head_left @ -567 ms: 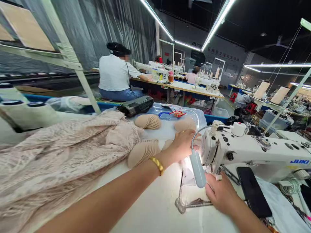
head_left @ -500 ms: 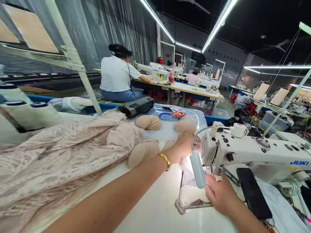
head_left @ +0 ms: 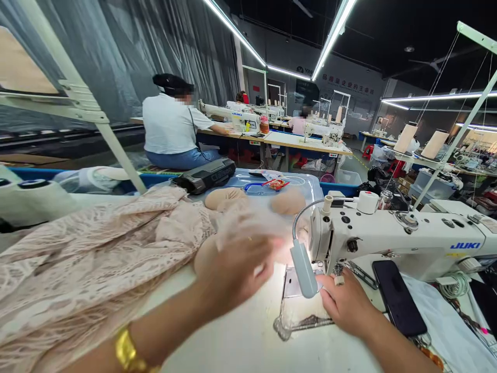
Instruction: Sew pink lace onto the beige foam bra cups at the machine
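My left hand (head_left: 243, 267), a gold bracelet (head_left: 126, 349) on its wrist, is over the table left of the sewing machine (head_left: 388, 228). A pale, sheer piece of fabric (head_left: 252, 220), smeared by motion, appears to be held in its closed fingers. Beneath and behind it are beige oval pads (head_left: 204, 254), partly covered. My right hand (head_left: 345, 303) rests beside the needle plate (head_left: 295, 285) under the machine head. Its thumb and forefinger are drawn together, their tips partly hidden by the grey lamp (head_left: 305, 272); what they hold I cannot make out.
Beige lace fabric (head_left: 97, 248) is heaped at the left. A black phone (head_left: 399, 298) and white cloth (head_left: 446, 321) lie at the right. Behind the pads is a clear plastic lid (head_left: 306, 181) with a dark case (head_left: 205, 176). A co-worker (head_left: 171, 124) sits ahead.
My left hand has pulled back from the machine head to the left and nearer, bringing the sheer fabric with it. My right hand stays by the needle plate. The view has shifted slightly.
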The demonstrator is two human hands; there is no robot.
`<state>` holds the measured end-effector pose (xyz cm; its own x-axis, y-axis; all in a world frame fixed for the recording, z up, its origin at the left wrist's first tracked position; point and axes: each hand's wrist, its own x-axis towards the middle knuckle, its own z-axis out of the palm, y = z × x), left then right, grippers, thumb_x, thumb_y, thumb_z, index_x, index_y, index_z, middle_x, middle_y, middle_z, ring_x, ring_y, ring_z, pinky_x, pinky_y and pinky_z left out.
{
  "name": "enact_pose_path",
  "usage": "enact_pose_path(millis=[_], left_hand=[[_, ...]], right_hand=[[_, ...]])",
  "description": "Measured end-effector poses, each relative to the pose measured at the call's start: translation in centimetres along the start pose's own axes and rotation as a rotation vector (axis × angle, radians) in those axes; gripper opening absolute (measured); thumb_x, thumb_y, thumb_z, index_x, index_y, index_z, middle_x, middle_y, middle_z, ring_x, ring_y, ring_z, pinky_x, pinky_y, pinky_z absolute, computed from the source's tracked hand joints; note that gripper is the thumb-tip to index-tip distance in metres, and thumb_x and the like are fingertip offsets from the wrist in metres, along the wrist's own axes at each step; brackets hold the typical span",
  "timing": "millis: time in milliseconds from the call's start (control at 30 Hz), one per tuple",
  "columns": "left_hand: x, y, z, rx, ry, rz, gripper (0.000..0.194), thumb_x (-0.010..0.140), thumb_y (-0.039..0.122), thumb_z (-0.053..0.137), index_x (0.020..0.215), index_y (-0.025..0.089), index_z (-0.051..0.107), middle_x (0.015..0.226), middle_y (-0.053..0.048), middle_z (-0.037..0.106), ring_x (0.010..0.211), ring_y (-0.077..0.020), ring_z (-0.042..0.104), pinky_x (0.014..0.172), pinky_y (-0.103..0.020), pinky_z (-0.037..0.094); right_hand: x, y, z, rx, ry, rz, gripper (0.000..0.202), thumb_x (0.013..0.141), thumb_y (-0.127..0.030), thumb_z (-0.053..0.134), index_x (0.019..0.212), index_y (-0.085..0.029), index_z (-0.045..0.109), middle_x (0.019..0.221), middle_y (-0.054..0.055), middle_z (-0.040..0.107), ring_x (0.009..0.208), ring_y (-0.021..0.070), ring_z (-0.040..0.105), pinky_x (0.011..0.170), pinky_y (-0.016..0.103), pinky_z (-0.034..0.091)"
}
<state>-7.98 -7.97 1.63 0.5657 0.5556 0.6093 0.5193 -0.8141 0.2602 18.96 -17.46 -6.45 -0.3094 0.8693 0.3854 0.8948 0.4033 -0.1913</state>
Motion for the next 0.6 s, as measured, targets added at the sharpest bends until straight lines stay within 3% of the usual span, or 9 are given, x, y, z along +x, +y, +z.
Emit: enact_pose_path(millis=[33,67,133,233,367,600], left_hand=[[-2.0,0.9,1.1,-0.015,-0.149,0.154,0.018,0.09,0.014,0.047,0.088,0.024,0.062,0.094,-0.003,0.076,0.085,-0.0197,0.069,0.078,-0.03,0.053],[-3.7,1.7,2.4,-0.032,-0.245,0.209,0.022,0.086,0.007,0.044,0.084,0.023,0.059,0.085,-0.002,0.073,0.075,-0.0186,0.065,0.07,-0.029,0.05],[-5.8,2.7,4.7,-0.08,-0.361,0.243,0.03,0.083,0.0,0.043,0.093,0.022,0.061,0.094,-0.004,0.072,0.082,-0.0195,0.064,0.072,-0.029,0.05],[-5.9,3.0,6.7,-0.057,-0.382,0.23,0.039,0.085,0.002,0.049,0.115,0.023,0.063,0.108,-0.006,0.072,0.092,-0.0227,0.064,0.078,-0.032,0.051],[-4.5,2.4,7.8,0.093,-0.391,0.239,0.034,0.078,0.005,0.057,0.107,0.022,0.065,0.104,-0.007,0.072,0.086,-0.0261,0.063,0.071,-0.035,0.047],[-4.1,2.1,9.2,0.112,-0.376,0.196,0.019,0.088,0.014,0.058,0.102,0.024,0.066,0.097,-0.004,0.07,0.086,-0.0237,0.061,0.071,-0.033,0.042]], right_hand=[[0.0,0.0,0.0,-0.001,-0.004,0.002,0.026,0.098,-0.017,0.049,0.107,-0.022,0.072,0.09,0.007,0.066,0.09,0.0263,0.053,0.082,0.034,0.042],[0.0,0.0,0.0,-0.006,-0.008,0.003,0.026,0.099,-0.017,0.049,0.108,-0.022,0.073,0.091,0.007,0.066,0.091,0.0265,0.053,0.083,0.034,0.042],[0.1,0.0,0.0,-0.025,-0.015,0.006,0.028,0.099,-0.018,0.048,0.112,-0.022,0.073,0.09,0.007,0.067,0.09,0.0267,0.053,0.083,0.034,0.042],[0.1,0.0,-0.1,-0.047,-0.026,0.006,0.03,0.1,-0.018,0.048,0.116,-0.022,0.073,0.088,0.007,0.066,0.09,0.0267,0.053,0.085,0.034,0.042],[0.0,0.1,0.0,-0.046,-0.029,0.007,0.03,0.1,-0.018,0.049,0.119,-0.021,0.073,0.088,0.007,0.067,0.091,0.0273,0.054,0.087,0.035,0.043],[-0.1,0.1,-0.2,-0.032,-0.025,0.021,0.031,0.1,-0.019,0.05,0.121,-0.022,0.072,0.084,0.006,0.066,0.088,0.0269,0.054,0.086,0.035,0.043]])
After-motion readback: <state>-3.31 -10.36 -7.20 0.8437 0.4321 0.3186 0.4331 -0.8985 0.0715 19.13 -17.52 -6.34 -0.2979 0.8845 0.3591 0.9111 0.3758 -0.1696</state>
